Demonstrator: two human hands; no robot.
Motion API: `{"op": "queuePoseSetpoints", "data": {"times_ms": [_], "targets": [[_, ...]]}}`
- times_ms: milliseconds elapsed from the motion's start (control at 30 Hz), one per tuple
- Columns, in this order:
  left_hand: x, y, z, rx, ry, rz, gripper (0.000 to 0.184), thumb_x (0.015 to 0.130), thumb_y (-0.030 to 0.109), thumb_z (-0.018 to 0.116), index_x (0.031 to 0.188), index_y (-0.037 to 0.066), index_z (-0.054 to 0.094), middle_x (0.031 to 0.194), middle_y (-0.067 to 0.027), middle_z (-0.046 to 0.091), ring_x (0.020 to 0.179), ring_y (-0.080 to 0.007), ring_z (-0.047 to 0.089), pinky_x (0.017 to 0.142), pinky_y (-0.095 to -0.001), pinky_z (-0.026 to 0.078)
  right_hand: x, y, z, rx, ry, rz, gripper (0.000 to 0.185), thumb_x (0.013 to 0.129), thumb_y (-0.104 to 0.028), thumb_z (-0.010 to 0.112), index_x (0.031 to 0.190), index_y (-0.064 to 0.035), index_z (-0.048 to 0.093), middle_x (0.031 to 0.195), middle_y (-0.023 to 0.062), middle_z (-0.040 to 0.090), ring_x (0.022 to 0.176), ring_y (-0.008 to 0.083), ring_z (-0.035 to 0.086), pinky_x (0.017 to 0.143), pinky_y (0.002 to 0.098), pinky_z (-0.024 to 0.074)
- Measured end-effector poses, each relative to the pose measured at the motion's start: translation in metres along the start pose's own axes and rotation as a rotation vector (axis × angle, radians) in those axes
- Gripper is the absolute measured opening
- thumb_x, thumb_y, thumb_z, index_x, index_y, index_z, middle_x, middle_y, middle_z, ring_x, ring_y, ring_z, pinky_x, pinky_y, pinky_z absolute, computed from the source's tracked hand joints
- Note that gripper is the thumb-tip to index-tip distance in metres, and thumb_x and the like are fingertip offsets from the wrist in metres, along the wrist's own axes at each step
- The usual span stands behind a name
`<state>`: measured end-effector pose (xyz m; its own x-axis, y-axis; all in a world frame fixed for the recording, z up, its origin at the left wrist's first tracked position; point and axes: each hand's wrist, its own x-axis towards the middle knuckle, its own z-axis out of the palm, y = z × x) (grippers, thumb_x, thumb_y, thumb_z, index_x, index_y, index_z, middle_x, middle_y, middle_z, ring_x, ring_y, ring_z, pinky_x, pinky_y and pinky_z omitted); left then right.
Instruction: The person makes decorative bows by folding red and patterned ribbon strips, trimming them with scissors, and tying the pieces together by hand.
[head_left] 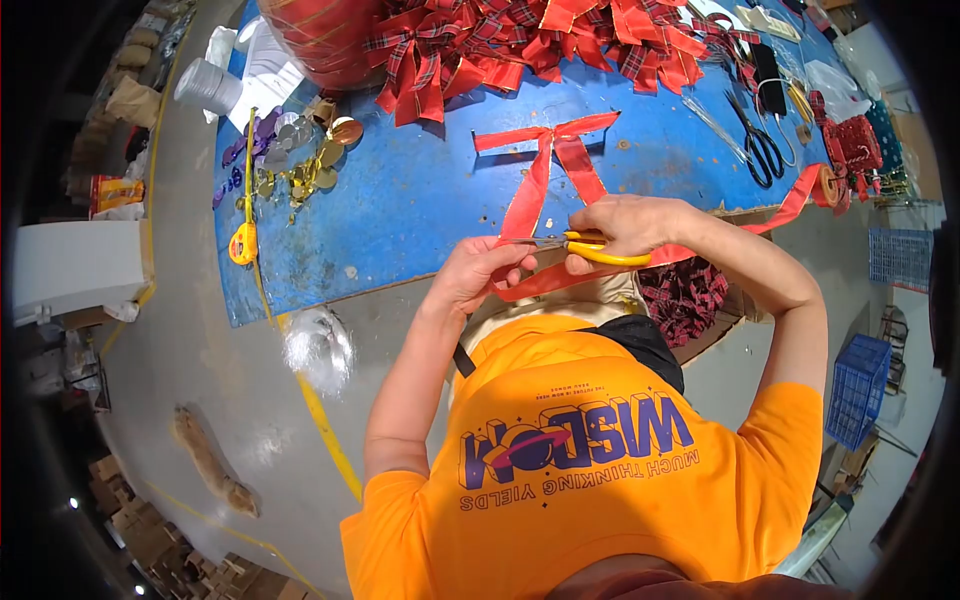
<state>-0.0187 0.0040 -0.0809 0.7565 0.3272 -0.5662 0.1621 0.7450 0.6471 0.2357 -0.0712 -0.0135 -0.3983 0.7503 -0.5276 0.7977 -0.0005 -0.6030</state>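
My right hand point(620, 232) grips small scissors with yellow handles point(615, 254), and their blades point left toward my other hand. Fingers of my left hand point(478, 272) are pinched on a red ribbon point(545, 282) with shiny edges, close to the blade tips. That ribbon runs behind my right wrist to a ribbon roll point(827, 186) at the table's right edge. Just beyond my hands, a red ribbon bow point(545, 135) lies on the blue table point(400, 215) with two tails toward me. Whether its left tail touches my left fingers, I cannot tell.
A heap of red and plaid bows point(540, 45) covers the far side. Black-handled scissors point(762, 150) lie to the right. On the left are a yellow tape measure point(243, 243), gold and purple discs point(300, 150) and a white spool point(208, 87). A box of plaid ribbon point(685, 300) stands below the edge.
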Motion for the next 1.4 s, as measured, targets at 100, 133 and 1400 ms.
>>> {"op": "queuePoseSetpoints", "data": {"times_ms": [100,133,1400], "targets": [[0.001,-0.001,-0.003,-0.038,-0.009,0.003,0.018,0.093,0.014,0.068,0.104,-0.001,0.069,0.084,-0.0067,0.072,0.059,-0.0067,0.059,0.047,-0.0185,0.039,0.002,-0.002,-0.003,-0.003,-0.009,0.007,0.061,0.088,-0.061,0.061,0.091,-0.0003,0.061,0.072,0.0187,0.06,0.07,0.0369,0.059,0.062,0.0447,0.044],[0.001,0.0,-0.003,-0.04,-0.011,-0.003,0.019,0.092,0.014,0.069,0.104,-0.001,0.069,0.083,-0.0066,0.072,0.059,-0.0066,0.059,0.047,-0.0184,0.039,0.002,-0.003,-0.004,-0.002,-0.014,0.011,0.06,0.087,-0.061,0.062,0.091,-0.0004,0.061,0.071,0.0184,0.059,0.069,0.0363,0.059,0.061,0.0446,0.0438],[-0.022,-0.016,-0.006,0.148,0.101,0.022,0.019,0.093,0.016,0.068,0.102,0.0,0.07,0.082,-0.0038,0.071,0.061,-0.0055,0.059,0.051,-0.0188,0.043,-0.015,-0.01,0.019,0.028,0.484,-0.172,0.026,0.079,-0.025,0.071,0.092,-0.0041,0.063,0.085,0.0154,0.063,0.077,0.0356,0.063,0.065,0.042,0.049]]}}
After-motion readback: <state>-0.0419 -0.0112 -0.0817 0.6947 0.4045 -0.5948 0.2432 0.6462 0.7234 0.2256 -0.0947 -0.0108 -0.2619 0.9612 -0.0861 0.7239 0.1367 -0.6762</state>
